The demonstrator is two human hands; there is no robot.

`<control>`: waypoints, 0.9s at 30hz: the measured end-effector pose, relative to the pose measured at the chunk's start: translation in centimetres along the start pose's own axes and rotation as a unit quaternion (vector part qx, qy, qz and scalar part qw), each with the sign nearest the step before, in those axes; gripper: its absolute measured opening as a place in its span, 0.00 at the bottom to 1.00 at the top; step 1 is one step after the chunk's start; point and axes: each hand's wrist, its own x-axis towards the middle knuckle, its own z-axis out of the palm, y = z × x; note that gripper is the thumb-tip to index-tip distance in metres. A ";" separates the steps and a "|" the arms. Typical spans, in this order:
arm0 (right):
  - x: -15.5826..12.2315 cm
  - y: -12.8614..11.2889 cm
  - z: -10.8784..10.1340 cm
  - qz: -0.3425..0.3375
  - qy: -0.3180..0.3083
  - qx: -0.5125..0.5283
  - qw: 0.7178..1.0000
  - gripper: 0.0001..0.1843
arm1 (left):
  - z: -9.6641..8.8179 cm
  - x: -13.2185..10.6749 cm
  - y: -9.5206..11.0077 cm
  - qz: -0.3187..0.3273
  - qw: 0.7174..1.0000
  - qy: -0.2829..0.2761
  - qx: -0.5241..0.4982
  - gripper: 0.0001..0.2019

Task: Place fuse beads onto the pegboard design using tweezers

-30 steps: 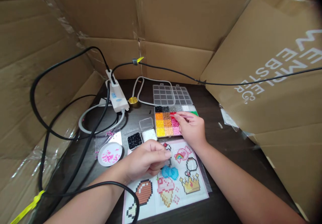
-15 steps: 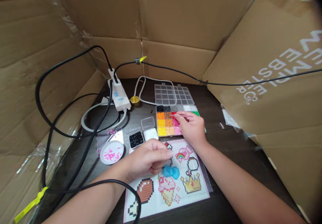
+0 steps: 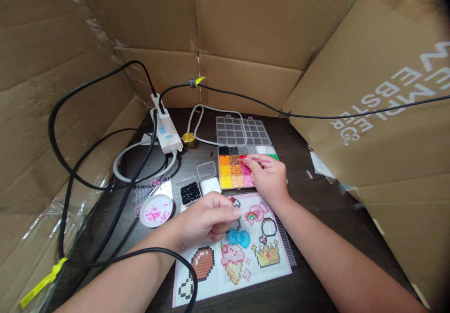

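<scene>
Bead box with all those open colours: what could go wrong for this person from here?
The right hand holds a thin pink tool over the open bead box; a slip could flick beads into neighbouring compartments. The black cable lies across the left forearm, so a tug might drag it over the pattern board under the left hand and shift it.

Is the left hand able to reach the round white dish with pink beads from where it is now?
Probably yes. The round white dish lies just left of the left hand, with bare tabletop between them. The black cable crosses the forearm, not that path.
</scene>
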 end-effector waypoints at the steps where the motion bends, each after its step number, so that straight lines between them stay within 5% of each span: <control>1: 0.0 -0.1 0.0 0.008 0.000 0.008 1.000 0.07 | 0.0 0.0 0.0 0.001 1.000 0.000 -0.001 0.29; 6: -0.3 -1.1 -1.2 0.009 0.010 0.034 0.999 0.08 | 0.1 0.1 0.1 0.001 1.000 -0.002 -0.006 0.30; 10: -1.5 -2.4 -4.0 0.003 0.029 0.061 0.998 0.12 | 0.1 0.2 0.2 0.003 1.000 0.001 -0.011 0.29; 18: -8.6 -1.5 -10.3 0.106 0.066 0.008 0.992 0.13 | 0.1 0.3 0.3 0.000 1.000 -0.004 -0.013 0.29; 27: -13.2 0.7 -10.1 0.137 0.083 -0.033 0.987 0.10 | -0.1 0.3 0.3 -0.004 1.000 -0.004 0.015 0.27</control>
